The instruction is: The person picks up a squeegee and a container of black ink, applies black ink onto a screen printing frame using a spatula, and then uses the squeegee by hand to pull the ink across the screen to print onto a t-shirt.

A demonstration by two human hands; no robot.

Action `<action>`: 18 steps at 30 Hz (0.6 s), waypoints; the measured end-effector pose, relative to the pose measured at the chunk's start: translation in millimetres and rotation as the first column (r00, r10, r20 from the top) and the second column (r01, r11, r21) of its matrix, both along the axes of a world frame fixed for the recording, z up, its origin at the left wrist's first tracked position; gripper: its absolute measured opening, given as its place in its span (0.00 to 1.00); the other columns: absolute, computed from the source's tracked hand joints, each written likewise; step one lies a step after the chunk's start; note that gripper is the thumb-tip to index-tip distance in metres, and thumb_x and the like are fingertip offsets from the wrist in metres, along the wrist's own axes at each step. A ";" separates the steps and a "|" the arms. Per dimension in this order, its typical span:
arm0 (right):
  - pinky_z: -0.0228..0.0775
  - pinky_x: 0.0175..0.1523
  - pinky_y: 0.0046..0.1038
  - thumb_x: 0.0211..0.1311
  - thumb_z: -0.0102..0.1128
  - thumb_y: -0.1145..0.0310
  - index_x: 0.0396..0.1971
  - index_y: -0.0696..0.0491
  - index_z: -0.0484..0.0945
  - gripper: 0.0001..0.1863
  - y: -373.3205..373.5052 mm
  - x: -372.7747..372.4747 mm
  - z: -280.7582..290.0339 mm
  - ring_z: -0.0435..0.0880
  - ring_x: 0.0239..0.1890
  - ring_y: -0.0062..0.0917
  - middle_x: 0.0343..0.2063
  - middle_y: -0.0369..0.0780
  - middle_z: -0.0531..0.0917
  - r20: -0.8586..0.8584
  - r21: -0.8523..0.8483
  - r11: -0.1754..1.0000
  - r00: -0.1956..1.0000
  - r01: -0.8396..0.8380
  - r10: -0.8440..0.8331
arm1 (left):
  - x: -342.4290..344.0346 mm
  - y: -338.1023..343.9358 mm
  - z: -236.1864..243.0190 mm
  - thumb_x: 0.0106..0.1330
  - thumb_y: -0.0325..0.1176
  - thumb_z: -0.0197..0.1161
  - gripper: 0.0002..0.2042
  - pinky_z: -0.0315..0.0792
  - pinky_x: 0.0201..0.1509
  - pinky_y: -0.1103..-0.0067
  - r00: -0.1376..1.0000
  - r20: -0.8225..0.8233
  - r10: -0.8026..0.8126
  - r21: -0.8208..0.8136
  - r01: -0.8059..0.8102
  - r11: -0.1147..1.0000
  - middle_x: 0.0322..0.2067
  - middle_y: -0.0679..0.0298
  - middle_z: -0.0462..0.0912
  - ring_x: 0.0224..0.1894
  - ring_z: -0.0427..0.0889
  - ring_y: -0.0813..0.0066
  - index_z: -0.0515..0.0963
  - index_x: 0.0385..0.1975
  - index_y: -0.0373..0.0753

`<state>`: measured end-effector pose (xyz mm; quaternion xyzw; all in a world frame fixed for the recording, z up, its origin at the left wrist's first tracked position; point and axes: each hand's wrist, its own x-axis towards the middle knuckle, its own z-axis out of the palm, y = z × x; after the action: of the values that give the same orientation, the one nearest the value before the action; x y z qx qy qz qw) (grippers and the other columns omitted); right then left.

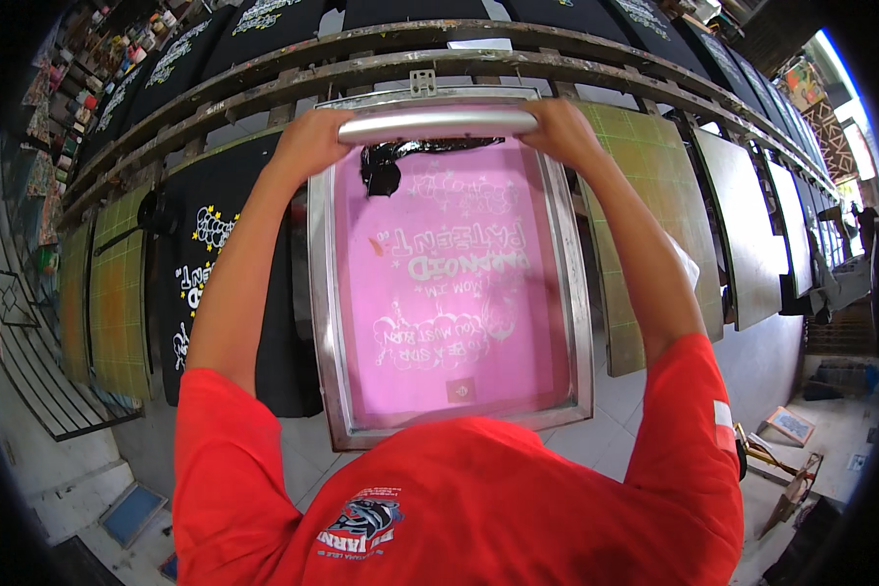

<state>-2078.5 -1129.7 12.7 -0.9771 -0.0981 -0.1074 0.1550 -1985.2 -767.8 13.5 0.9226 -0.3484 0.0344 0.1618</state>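
A silver squeegee (439, 124) lies crosswise at the far end of a screen-printing frame (578, 332). My left hand (313, 140) is closed round its left end, and my right hand (563, 132) grips the right end. Black ink (383, 178) is pooled along the squeegee's near side, thickest at the left, with a streak running right. Below it the pink mesh (439, 332) bears pale lettering and cloud-like drawings, upside down to me. My fingertips are partly hidden behind the squeegee. What lies under the screen is mostly hidden.
A printed black shirt (234, 244) lies left of the frame, with a black-handled tool (151, 217) beyond it. Yellow-green boards (645, 225) flank both sides. Wooden rails (264, 93) run across the far side, with more black shirts (264, 39) behind. A hinge clamp (422, 82) sits at the frame's far edge.
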 end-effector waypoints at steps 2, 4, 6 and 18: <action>0.73 0.42 0.42 0.43 0.70 0.62 0.33 0.50 0.82 0.15 -8.6 39.0 -10.0 0.82 0.36 0.44 0.29 0.46 0.84 -0.005 -0.024 1.000 1.000 -0.010 0.010 | 32.7 -9.4 -5.9 0.51 0.37 0.66 0.11 0.75 0.43 0.61 1.000 -0.015 0.005 0.042 -0.005 0.999 0.33 0.52 0.84 0.39 0.82 0.49 0.81 0.34 0.42; 0.73 0.43 0.41 0.43 0.70 0.61 0.34 0.51 0.82 0.16 -10.3 62.6 -17.1 0.82 0.36 0.44 0.30 0.47 0.84 -0.048 -0.006 0.999 0.998 -0.031 0.031 | 38.7 -8.5 0.2 0.51 0.37 0.66 0.11 0.75 0.44 0.62 1.000 -0.009 0.028 0.062 -0.028 0.998 0.34 0.52 0.83 0.40 0.81 0.49 0.81 0.34 0.42; 0.73 0.44 0.41 0.42 0.71 0.60 0.35 0.50 0.82 0.18 -8.8 72.6 -30.4 0.82 0.37 0.44 0.31 0.47 0.84 -0.035 0.053 0.995 0.996 -0.081 0.083 | 44.1 -6.9 7.2 0.50 0.37 0.67 0.12 0.74 0.45 0.62 0.997 -0.026 0.077 0.147 -0.072 0.986 0.34 0.52 0.83 0.41 0.81 0.50 0.81 0.33 0.41; 0.73 0.48 0.40 0.43 0.71 0.61 0.40 0.48 0.82 0.20 -12.0 70.9 -56.6 0.82 0.41 0.43 0.34 0.47 0.84 -0.081 0.085 0.994 0.994 -0.062 0.069 | 47.5 -8.9 -9.0 0.49 0.35 0.65 0.13 0.74 0.45 0.62 1.000 0.007 0.007 0.142 -0.008 0.990 0.35 0.51 0.83 0.42 0.81 0.49 0.81 0.35 0.40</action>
<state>-2007.6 -1141.7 -43.9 -0.9698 -0.1190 -0.0651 0.2027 -1937.8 -776.7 4.5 0.9330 -0.3469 0.0130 0.0944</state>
